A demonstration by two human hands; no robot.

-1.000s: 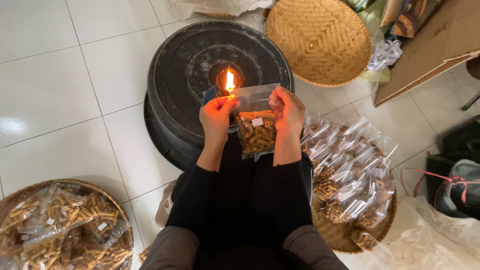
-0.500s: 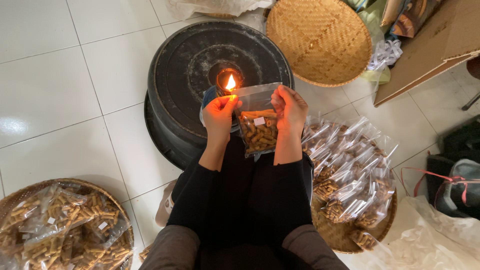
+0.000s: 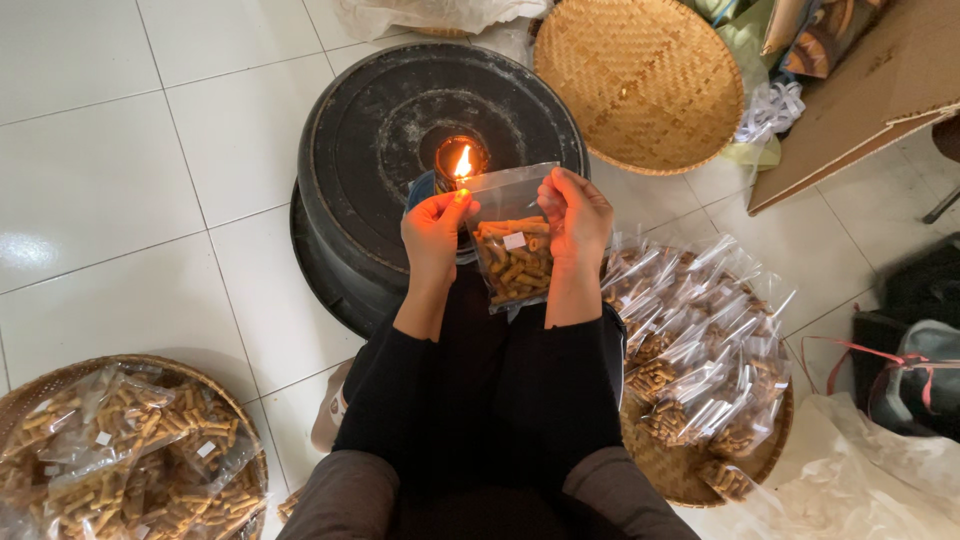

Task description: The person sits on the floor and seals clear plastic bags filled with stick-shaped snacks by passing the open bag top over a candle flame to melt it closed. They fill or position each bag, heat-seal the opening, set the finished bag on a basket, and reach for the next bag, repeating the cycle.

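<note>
Both my hands hold one small clear plastic bag of brown snack sticks [image 3: 512, 260] upright over my lap. My left hand [image 3: 433, 235] pinches the bag's top left corner right at a small flame [image 3: 463, 163]. My right hand [image 3: 574, 212] grips the top right edge. The flame burns from a little lamp [image 3: 457, 158] at the centre of an upturned black round tub [image 3: 400, 120], just beyond the bag.
A woven tray with sealed snack bags [image 3: 700, 350] lies at my right. Another woven tray of snack bags [image 3: 120, 450] sits at lower left. An empty woven tray [image 3: 640, 80] rests behind the tub, a cardboard sheet [image 3: 870, 90] at top right, white plastic [image 3: 860, 480] at lower right.
The bag's top edge has shifted slightly along the flame, so the left corner now sits at it; both hands keep their grip.
</note>
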